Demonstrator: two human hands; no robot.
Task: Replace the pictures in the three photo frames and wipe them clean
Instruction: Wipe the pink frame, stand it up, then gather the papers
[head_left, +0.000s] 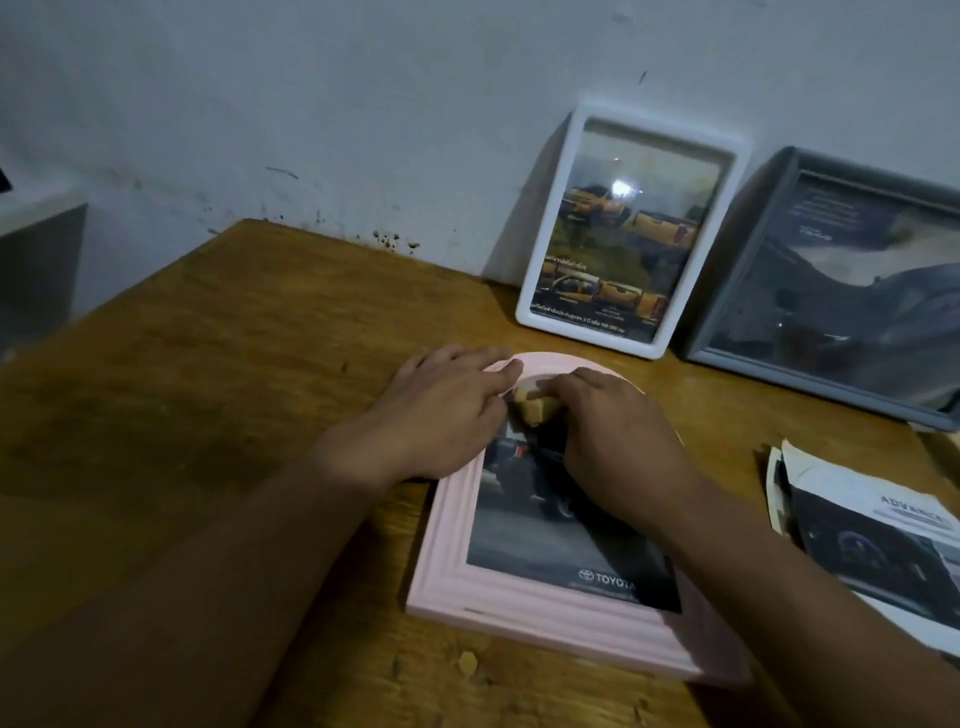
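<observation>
A person's right hand (618, 441) presses a small tan cloth (537, 408) on the glass of a pink arched frame (452, 587) lying flat near centre, while the left hand (441, 410), fingers spread flat, steadies its far-left rim. A white frame (631, 119) and a grey frame (779, 218) stand against the far wall already holding car pictures, so this wipe looks like one of the last steps. Loose prints (872, 535) lie at the right.

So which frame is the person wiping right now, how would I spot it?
On the wooden table, find the frame lying flat under both hands. It is the pink frame with an arched top; the white frame and grey frame lean against the wall.
</observation>
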